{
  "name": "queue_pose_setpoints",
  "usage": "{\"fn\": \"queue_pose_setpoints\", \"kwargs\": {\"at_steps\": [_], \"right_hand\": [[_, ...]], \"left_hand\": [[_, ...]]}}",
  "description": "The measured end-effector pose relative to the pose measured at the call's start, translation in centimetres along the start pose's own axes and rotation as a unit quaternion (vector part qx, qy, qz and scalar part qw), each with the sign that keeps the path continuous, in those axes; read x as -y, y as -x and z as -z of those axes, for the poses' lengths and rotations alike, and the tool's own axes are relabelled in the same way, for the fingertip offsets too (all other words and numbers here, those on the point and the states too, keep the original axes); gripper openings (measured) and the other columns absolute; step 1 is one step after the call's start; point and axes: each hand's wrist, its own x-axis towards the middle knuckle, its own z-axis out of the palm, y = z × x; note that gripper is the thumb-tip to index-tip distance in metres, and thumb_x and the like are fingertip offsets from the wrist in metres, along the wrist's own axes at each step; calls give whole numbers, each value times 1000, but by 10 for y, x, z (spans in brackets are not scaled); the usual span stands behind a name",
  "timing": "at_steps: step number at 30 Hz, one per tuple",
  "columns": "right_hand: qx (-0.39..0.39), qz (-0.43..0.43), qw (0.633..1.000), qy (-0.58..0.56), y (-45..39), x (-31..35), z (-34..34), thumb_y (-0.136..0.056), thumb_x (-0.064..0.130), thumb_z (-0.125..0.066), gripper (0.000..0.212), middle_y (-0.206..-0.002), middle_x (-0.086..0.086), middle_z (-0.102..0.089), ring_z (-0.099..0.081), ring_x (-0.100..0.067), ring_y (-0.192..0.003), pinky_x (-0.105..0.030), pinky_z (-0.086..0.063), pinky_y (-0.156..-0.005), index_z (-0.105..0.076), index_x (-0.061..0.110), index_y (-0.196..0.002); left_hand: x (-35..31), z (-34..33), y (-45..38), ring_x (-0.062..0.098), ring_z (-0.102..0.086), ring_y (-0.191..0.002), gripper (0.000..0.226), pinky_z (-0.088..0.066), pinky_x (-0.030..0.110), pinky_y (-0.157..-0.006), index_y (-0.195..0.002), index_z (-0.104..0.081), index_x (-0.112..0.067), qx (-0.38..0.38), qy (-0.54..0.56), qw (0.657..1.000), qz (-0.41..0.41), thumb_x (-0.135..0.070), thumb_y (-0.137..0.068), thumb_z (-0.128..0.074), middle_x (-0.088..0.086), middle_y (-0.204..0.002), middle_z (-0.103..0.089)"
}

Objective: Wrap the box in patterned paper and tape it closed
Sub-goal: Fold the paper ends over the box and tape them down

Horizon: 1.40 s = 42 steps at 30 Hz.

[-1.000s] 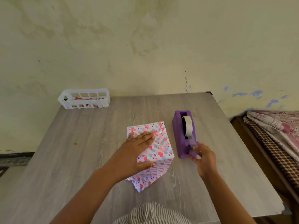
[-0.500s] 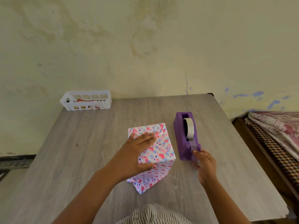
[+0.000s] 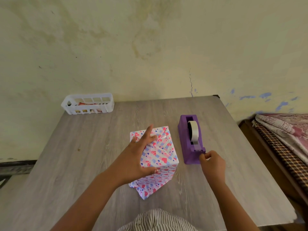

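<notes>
Head view: the box (image 3: pixel 158 147) stands at the middle of the table (image 3: pixel 83 164), already covered in the heart-patterned paper (image 3: pixel 150 187). Its top folds are down and creased, so the wrapping looks mostly done. At the near bottom edge a flap of paper juts out onto the table, loose and apparently untaped. That end, by my judgement, is what remains to be folded and taped.

The left hand (image 3: pixel 140 155) lies flat on the box top, fingers straight and spread, thumb along the near edge, pressing the folds down. The forearm reaches in from the near left.

The right hand (image 3: pixel 212 164) is at the near end of the purple dispenser (image 3: pixel 190 139), which sits just right of the box. Its fingers (image 3: pixel 204 158) are curled together at the cutter, seemingly pinching the tape end, though the strip itself is too small to make out. The tape roll (image 3: pixel 194 131) sits in its slot.

A white basket (image 3: pixel 87 105) sits at the far left corner.
</notes>
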Motion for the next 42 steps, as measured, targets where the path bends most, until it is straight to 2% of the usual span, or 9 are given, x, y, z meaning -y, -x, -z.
{"fn": "queue_pose_setpoints", "kwargs": {"at_steps": [5,9,12,16,23,29,34,38,42], "right_hand": [[56,-31,995,76,-13,15,10,-83,16,-56,21,-65,-18,-64,-64,-31,-63,-40,-52,-58,-59,-1,-72],[114,-64,983,129,-24,22,21,-83,12,-58,14,-75,-18,-62,-65,-34,-68,-41,-57,-63,-54,1,-75],[168,-131,963,164,-21,6,26,-83,12,-63,13,-82,-17,-64,-66,-33,-72,-45,-59,-68,-59,0,-85],[125,-15,971,201,-5,12,36,-86,13,-58,13,-74,-9,-63,-60,-22,-68,-35,-53,-65,-63,6,-78],[115,210,970,-29,42,106,58,-90,4,-56,18,-66,4,-66,-60,-9,-59,-23,-46,-62,-65,18,-82],[349,198,890,-217,67,160,46,-91,1,-57,64,-65,-11,-67,-58,-21,-51,-29,-52,-51,-34,41,-134],[346,188,918,-52,66,168,19,-87,5,-63,67,-69,-13,-65,-55,-14,-47,-26,-48,-46,-29,34,-137],[282,200,934,95,65,177,9,-80,11,-69,66,-88,-3,-56,-59,-17,-73,-27,-51,-63,-31,15,-133],[270,210,923,176,63,186,4,-77,18,-73,66,-85,-3,-54,-60,-22,-80,-35,-55,-71,-31,10,-128]], "left_hand": [[0,1,0,-4,-23,-137,125,-28,32,-114,-132,32,-52,-14,15,1000,0,-61,-63,-72,-37,-144,-1],[5,1,-3,-3,-23,-138,130,-25,20,-107,-129,36,-51,-18,20,1000,4,-57,-64,-76,-47,-128,13],[5,1,-4,-2,-22,-139,130,-24,25,-110,-129,38,-51,-17,21,1000,4,-56,-66,-76,-47,-127,14],[6,-2,-2,-2,-22,-139,130,-28,33,-114,-132,36,-49,-21,25,999,0,-56,-66,-76,-46,-130,14],[2,-1,1,-10,-16,-136,132,-27,30,-113,-133,35,-48,-18,38,999,2,-63,-61,-75,-51,-127,17],[2,0,4,-8,-22,-136,136,-35,34,-110,-134,33,-51,-32,84,996,5,-58,-58,-81,-54,-130,12],[0,-1,4,-11,-20,-135,136,-33,29,-111,-131,36,-51,-40,81,996,0,-57,-60,-80,-36,-147,15],[0,-6,2,1,-21,-140,135,-31,34,-112,-134,35,-46,-44,38,998,-6,-65,-59,-76,-30,-149,4],[-2,-7,0,6,-23,-141,129,-30,39,-113,-129,37,-52,-51,27,998,11,-71,-58,-68,-15,-157,-4]]}}
